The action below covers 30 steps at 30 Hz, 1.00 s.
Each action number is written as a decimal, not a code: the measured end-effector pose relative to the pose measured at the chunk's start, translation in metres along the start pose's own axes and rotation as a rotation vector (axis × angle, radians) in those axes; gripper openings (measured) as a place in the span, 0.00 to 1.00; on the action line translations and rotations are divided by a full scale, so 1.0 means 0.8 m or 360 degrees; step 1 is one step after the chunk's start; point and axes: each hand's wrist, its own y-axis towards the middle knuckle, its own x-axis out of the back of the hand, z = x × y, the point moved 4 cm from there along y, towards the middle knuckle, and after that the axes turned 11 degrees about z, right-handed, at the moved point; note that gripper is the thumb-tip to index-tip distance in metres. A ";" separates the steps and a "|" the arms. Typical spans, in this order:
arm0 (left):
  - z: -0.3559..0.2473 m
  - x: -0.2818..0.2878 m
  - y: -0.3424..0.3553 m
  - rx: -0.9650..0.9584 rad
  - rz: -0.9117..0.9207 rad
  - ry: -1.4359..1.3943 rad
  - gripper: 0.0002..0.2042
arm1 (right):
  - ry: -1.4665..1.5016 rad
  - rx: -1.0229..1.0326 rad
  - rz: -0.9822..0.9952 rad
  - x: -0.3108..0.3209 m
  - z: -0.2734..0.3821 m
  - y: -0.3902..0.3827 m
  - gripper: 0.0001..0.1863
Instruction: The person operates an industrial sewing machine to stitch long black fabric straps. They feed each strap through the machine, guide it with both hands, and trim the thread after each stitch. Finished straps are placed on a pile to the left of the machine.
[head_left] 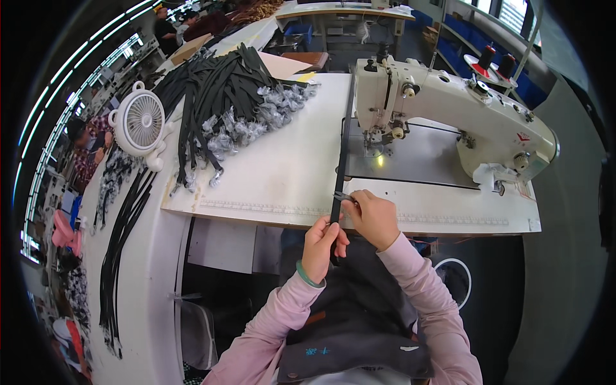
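A long black strap (343,157) runs over the front edge of the white sewing table (276,173), passing left of the sewing machine's needle area. Close to that edge, my left hand (317,249) pinches the strap between thumb and fingers, and its lower end hangs below. My right hand (376,219) is closed round small metal thread snips (340,196), whose tips lie across the strap just above my left fingers. Whether the blades are touching the strap I cannot tell. The cream sewing machine (443,96) stands beyond my right hand, its lamp lit.
A pile of black straps (221,80) with clear plastic-wrapped ends covers the table's back left. Beside it stands a white fan (142,122). More straps (122,244) hang over the left-hand table. Thread cones (486,58) sit behind the machine. Other people are at the far left.
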 end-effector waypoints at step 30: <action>-0.017 0.059 -0.112 -0.0110 -0.0449 0.0560 0.10 | 0.0200 0.0342 0.0074 -0.033 0.073 -0.082 0.17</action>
